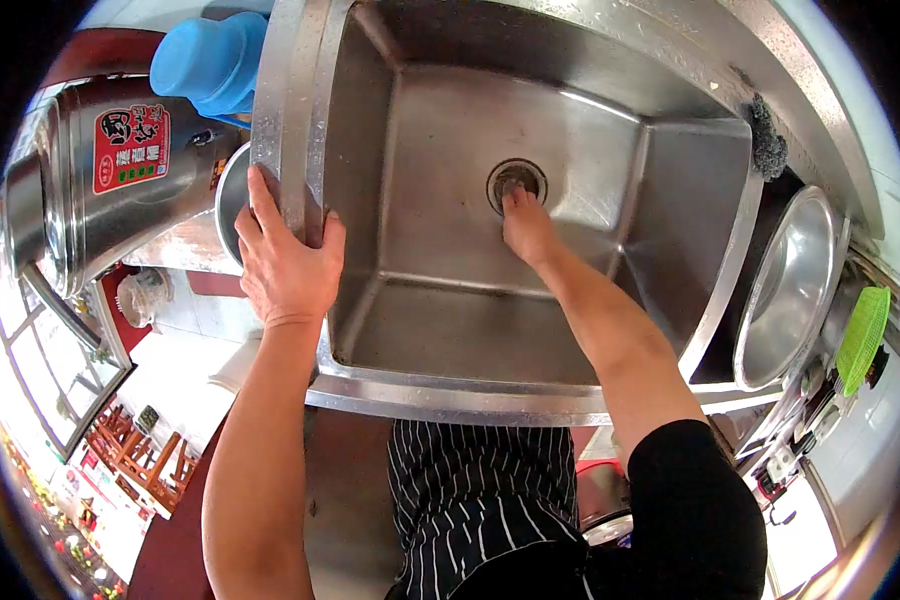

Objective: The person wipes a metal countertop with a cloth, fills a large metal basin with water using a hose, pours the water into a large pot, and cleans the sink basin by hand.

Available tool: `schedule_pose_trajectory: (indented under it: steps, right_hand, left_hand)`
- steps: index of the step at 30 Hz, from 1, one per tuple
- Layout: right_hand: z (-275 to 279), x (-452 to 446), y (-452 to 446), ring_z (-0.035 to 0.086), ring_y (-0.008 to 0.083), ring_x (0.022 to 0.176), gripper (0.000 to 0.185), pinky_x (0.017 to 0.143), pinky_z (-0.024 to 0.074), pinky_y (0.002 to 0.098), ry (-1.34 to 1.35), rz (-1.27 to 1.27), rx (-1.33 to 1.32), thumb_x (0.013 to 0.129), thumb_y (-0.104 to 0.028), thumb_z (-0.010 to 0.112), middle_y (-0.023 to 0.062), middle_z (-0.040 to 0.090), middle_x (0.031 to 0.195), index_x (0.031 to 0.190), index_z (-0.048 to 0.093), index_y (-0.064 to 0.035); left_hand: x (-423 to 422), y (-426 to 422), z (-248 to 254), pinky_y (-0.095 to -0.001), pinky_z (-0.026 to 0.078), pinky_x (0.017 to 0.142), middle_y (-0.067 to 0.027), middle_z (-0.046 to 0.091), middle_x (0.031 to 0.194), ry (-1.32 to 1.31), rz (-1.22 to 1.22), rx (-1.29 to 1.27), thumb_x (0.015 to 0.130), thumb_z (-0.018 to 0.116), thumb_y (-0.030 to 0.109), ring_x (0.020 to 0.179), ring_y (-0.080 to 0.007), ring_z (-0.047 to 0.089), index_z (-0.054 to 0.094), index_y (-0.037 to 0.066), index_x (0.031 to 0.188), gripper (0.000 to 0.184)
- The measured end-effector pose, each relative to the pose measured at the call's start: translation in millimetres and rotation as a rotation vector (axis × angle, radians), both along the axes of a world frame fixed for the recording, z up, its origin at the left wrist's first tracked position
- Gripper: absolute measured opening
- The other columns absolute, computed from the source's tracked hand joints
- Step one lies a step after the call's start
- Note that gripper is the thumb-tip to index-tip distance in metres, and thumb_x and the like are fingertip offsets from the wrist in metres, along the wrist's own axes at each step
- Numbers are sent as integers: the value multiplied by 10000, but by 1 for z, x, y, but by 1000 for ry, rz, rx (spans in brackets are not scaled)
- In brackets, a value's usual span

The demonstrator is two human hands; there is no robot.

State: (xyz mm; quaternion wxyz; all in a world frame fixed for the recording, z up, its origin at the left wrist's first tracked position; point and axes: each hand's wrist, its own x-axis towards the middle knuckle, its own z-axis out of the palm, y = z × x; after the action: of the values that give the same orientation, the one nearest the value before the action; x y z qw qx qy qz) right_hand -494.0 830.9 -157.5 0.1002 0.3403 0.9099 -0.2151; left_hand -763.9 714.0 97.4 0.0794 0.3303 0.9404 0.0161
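A stainless steel sink (450,190) fills the middle of the head view. My right hand (527,228) reaches down to the round drain (517,186) in its floor. The fingers are pressed together at the drain opening, and what they pinch there is hidden. On the sink's left rim (293,110) rests my left hand (288,262), palm down, with its thumb and fingers spread. The basin holds no dishes, and wet spots show on the rim.
A steel pot (195,150) with a red label and blue plastic containers (215,62) stand on the left. A dark scouring pad (767,138) lies at the sink's right corner. Beyond it are a metal basin (790,290) and a green basket (862,340).
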Motion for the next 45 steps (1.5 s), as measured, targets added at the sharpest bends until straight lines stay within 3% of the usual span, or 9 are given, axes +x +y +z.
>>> schedule_pose_trajectory:
  steps: [5,10,14,18,19,26,28,37,45]
  right_hand:
    - [-9,8,1,570,400,1086,412,939,484,464,47,-16,-108,828,-51,588,228,600,1148,1235,578,9]
    - [-22,3,14,645,398,904,212,829,534,457,320,-222,-209,808,-144,707,176,696,941,1007,710,-70]
    - [-33,-5,13,667,388,861,183,785,537,439,181,-313,-240,797,-160,731,172,710,911,932,714,-38]
    - [-31,-9,14,685,309,783,173,729,527,404,205,-687,-477,809,-198,745,149,716,839,911,733,-59]
    - [-23,-8,16,688,312,781,173,735,532,419,275,-819,-689,823,-237,752,154,717,834,900,746,-82]
    - [94,40,25,661,184,733,182,701,532,333,205,-880,-618,845,-187,760,106,717,801,965,739,-52]
    - [146,60,20,613,129,794,134,738,487,259,709,-1122,-901,872,-54,703,47,671,867,994,703,1]
    - [303,236,-164,578,151,789,123,724,456,282,1365,-1552,-922,876,-31,710,84,643,880,970,640,8]
    - [188,337,-252,599,160,888,231,824,490,279,853,-2125,-516,893,-65,668,83,635,978,1111,631,2]
  left_hand:
    - [2,2,4,-531,478,946,-195,472,1365,-16,33,-18,823,705,384,1222,-402,535,168,169,1577,951]
    - [3,3,5,-535,475,944,-194,468,1369,-11,28,-27,822,702,381,1225,-398,529,180,164,1574,940]
    - [1,-1,2,-529,473,950,-199,472,1361,-9,5,10,821,702,380,1229,-400,524,183,158,1573,940]
    - [1,-2,1,-535,497,919,-215,459,1329,23,-45,33,806,702,404,1176,-421,543,189,155,1569,952]
    - [1,-3,1,-535,497,919,-215,459,1329,23,-56,36,806,702,404,1176,-421,543,189,155,1569,952]
    - [4,-7,-3,-529,484,936,-226,478,1301,73,-106,73,812,705,420,1176,-421,542,185,145,1565,956]
    - [4,-9,-9,-534,476,945,-227,486,1290,124,-108,84,814,702,425,1170,-426,545,189,146,1564,951]
    - [1,-11,-20,-543,467,965,-249,501,1349,161,-135,68,827,673,468,1161,-439,575,188,181,1572,934]
    - [16,-5,-7,-547,473,952,-234,520,1336,184,-47,-71,860,615,539,1119,-437,609,162,224,1582,908]
